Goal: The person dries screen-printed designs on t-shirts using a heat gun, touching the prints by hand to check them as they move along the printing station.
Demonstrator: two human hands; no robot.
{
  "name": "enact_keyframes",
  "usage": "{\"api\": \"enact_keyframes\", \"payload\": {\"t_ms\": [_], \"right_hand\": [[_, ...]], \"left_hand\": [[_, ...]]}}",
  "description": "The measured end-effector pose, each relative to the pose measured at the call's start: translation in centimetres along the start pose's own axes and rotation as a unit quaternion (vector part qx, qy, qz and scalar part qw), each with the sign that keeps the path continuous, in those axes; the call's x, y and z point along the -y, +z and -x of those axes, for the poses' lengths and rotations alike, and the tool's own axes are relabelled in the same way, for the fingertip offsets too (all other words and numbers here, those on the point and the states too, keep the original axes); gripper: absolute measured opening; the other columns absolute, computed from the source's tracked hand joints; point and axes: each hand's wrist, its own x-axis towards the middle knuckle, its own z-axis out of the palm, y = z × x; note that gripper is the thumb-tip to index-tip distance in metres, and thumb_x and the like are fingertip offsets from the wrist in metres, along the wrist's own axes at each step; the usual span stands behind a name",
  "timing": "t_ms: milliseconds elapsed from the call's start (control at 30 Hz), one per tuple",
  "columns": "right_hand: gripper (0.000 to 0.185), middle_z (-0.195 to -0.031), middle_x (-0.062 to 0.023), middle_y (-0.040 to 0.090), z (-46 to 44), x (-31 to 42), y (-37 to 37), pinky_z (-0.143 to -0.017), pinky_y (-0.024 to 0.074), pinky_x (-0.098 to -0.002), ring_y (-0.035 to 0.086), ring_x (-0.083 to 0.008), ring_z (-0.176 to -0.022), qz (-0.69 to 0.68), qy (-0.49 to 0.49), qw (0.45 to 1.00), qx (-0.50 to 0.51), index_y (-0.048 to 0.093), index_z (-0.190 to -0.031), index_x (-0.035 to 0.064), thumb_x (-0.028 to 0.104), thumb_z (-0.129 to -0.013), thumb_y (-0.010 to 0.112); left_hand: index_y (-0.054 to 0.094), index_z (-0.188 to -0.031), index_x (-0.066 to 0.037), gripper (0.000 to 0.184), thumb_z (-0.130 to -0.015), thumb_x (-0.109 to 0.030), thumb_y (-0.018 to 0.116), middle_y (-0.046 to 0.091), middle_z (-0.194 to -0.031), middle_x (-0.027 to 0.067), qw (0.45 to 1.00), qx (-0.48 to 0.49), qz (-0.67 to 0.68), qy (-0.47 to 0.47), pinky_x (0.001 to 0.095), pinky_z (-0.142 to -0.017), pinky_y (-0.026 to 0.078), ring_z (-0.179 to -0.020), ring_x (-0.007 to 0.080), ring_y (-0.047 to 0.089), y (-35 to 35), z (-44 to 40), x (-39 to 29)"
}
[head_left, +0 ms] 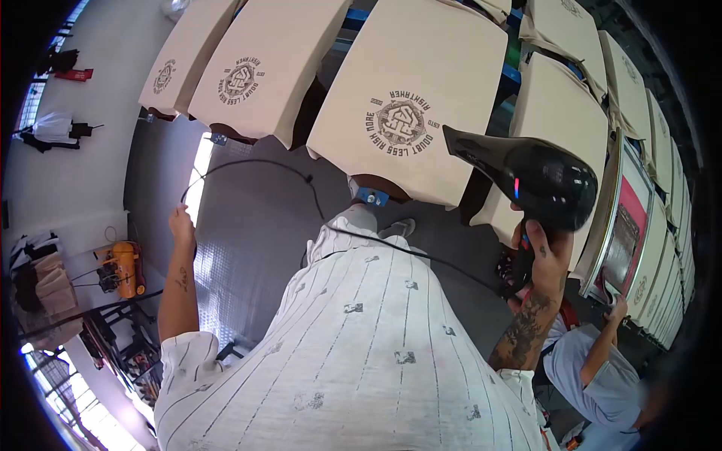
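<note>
My right hand [547, 252] is wrapped round the handle of a black hair dryer [553, 177]. Its narrow nozzle points left, over a cream printed shirt panel [410, 75] stretched on a board. A dark round emblem with lettering [400, 122] shows on that cloth. The dryer's black cord [421, 254] runs from the handle across my front and loops up to the left. Out at the left, my left hand [181, 223] is closed on this cord, holding it away from my body.
More boards with cream printed cloth [263, 56] stand in rows left and right. At right, a co-worker [594, 361] holds a framed screen [624, 225] over another board. An orange compressor [124, 269] sits by the left wall. Below me lies a grey floor [248, 218].
</note>
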Motion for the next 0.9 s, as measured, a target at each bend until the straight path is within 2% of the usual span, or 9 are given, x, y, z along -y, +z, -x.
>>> {"api": "enact_keyframes", "payload": {"t_ms": [200, 267, 300, 333, 400, 467, 600, 700, 900], "right_hand": [[0.027, -0.098, -0.0114, 0.064, -4.7, -3.3, 2.8, -0.055, 0.0474, -0.0267, 0.055, -0.0116, -0.063, -0.021, 0.040, 0.998, -0.039, 0.050, -0.118, -0.0011, 0.007, -0.094, 0.060], [0.030, -0.098, -0.0114, 0.064, -5.1, -3.6, 4.1, -0.054, 0.0473, -0.0261, 0.055, -0.0113, -0.062, -0.022, 0.070, 0.997, -0.015, 0.049, -0.118, -0.0012, 0.005, -0.092, 0.062], [0.030, -0.097, -0.0114, 0.064, -5.1, -3.2, 5.2, -0.053, 0.0475, -0.0256, 0.056, -0.0111, -0.062, -0.007, 0.092, 0.995, -0.025, 0.049, -0.118, -0.0014, 0.004, -0.091, 0.063], [0.030, -0.096, -0.0106, 0.063, -5.1, -4.2, 5.9, -0.054, 0.0481, -0.0251, 0.057, -0.0112, -0.062, -0.023, 0.100, 0.995, -0.010, 0.048, -0.117, -0.0011, 0.004, -0.091, 0.062], [0.029, -0.096, -0.0100, 0.063, -5.5, -4.1, 8.1, -0.054, 0.0482, -0.0250, 0.057, -0.0109, -0.063, -0.022, 0.126, 0.992, 0.007, 0.048, -0.117, -0.0009, 0.004, -0.091, 0.061], [0.029, -0.096, -0.0096, 0.063, -6.4, -3.1, 10.5, -0.054, 0.0479, -0.0250, 0.057, -0.0108, -0.063, -0.015, 0.143, 0.990, 0.010, 0.048, -0.117, -0.0008, 0.004, -0.091, 0.061], [0.030, -0.096, -0.0086, 0.062, -8.8, -2.9, 14.7, -0.054, 0.0474, -0.0247, 0.056, -0.0101, -0.064, -0.024, 0.159, 0.987, 0.015, 0.047, -0.118, -0.0001, 0.004, -0.091, 0.061], [0.034, -0.094, -0.0082, 0.061, -11.7, -2.5, 16.7, -0.054, 0.0472, -0.0243, 0.055, -0.0097, -0.063, -0.006, 0.161, 0.987, 0.025, 0.047, -0.120, 0.0012, 0.008, -0.091, 0.063], [0.044, -0.089, -0.0070, 0.061, -16.9, -1.9, 18.2, -0.052, 0.0476, -0.0236, 0.056, -0.0092, -0.061, 0.014, 0.138, 0.990, -0.028, 0.043, -0.127, 0.0034, 0.013, -0.091, 0.065]], "left_hand": [[0.068, -0.083, 0.000, 0.042, -0.098, -0.034, 0.049, 0.062, -0.063, 0.0099, 0.969, 0.209, -0.117, 0.066, 0.0368, -0.059, 0.046, -0.058, 0.0226, 0.059, 2.1, 2.5, -0.8], [0.068, -0.080, -0.002, 0.040, -0.096, -0.034, 0.051, 0.064, -0.066, 0.0145, 0.911, 0.281, -0.266, 0.141, 0.0403, -0.064, 0.051, -0.067, 0.0231, 0.067, 4.8, 3.4, 3.5], [0.069, -0.079, -0.002, 0.033, -0.093, -0.029, 0.056, 0.065, -0.067, 0.0151, 0.894, 0.358, -0.270, 0.003, 0.0398, -0.058, 0.053, -0.065, 0.0210, 0.068, 3.8, 8.1, -2.1], [0.069, -0.080, -0.002, 0.024, -0.090, -0.021, 0.061, 0.067, -0.068, 0.0138, 0.767, 0.500, -0.354, 0.193, 0.0373, -0.050, 0.052, -0.058, 0.0210, 0.065, 7.0, 3.6, 9.0], [0.068, -0.087, 0.001, 0.017, -0.088, -0.014, 0.060, 0.067, -0.071, 0.0118, 0.761, 0.544, -0.316, -0.159, 0.0354, -0.049, 0.051, -0.055, 0.0217, 0.062, 8.4, 8.1, 8.6], [0.070, -0.092, 0.000, 0.020, -0.089, -0.016, 0.059, 0.069, -0.079, 0.0140, 0.616, 0.641, -0.403, -0.218, 0.0379, -0.053, 0.053, -0.058, 0.0230, 0.063, 12.4, 9.4, 14.1], [0.067, -0.098, 0.001, 0.034, -0.084, -0.029, 0.059, 0.069, -0.100, 0.0235, 0.727, 0.570, -0.325, 0.202, 0.0466, -0.078, 0.054, -0.091, 0.0401, 0.068, 20.9, 11.5, 6.1], [0.062, -0.093, -0.003, 0.025, -0.095, -0.024, 0.048, 0.067, -0.093, 0.0212, 0.867, 0.363, -0.171, 0.295, 0.0526, -0.075, 0.049, -0.090, 0.0421, 0.063, 22.1, 12.5, -10.1], [0.060, -0.099, -0.006, 0.016, -0.090, -0.017, 0.054, 0.065, -0.104, 0.0171, 0.867, 0.298, 0.013, 0.400, 0.0470, -0.077, 0.050, -0.093, 0.0364, 0.063, 21.1, 11.2, -24.6]]}}
